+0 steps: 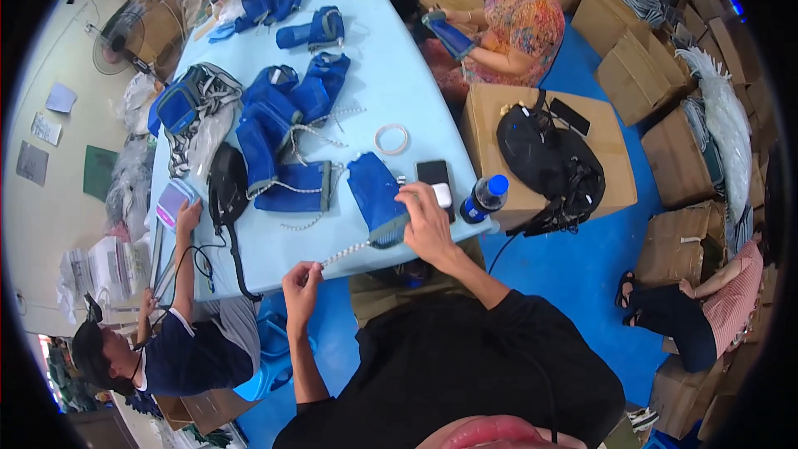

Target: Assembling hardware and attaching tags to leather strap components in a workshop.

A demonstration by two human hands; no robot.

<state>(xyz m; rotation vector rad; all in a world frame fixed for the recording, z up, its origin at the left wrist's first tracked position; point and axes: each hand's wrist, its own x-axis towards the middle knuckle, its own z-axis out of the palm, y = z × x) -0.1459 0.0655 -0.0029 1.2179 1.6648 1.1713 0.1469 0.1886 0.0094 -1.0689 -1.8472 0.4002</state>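
At the near edge of the table lies a blue mesh drawstring pouch (374, 191) with a grey-green hem. A black-and-white cord (345, 254) runs out of its near edge and is stretched toward the lower left. My left hand (302, 289) pinches the far end of that cord. My right hand (428, 224) is closed at the pouch's right side by the hem, its fingertips partly hiding what they grip. Just left of it, more blue mesh pouches (291, 187) with loose cords lie in a heap.
Beside my right hand are a dark phone (434, 173), a white case (441, 194) and a blue-capped bottle (486, 198). A tape roll (391, 140) lies farther off. A black bag (553, 170) rests on a carton (615, 150). Co-workers sit left (183, 349) and far right (524, 25).
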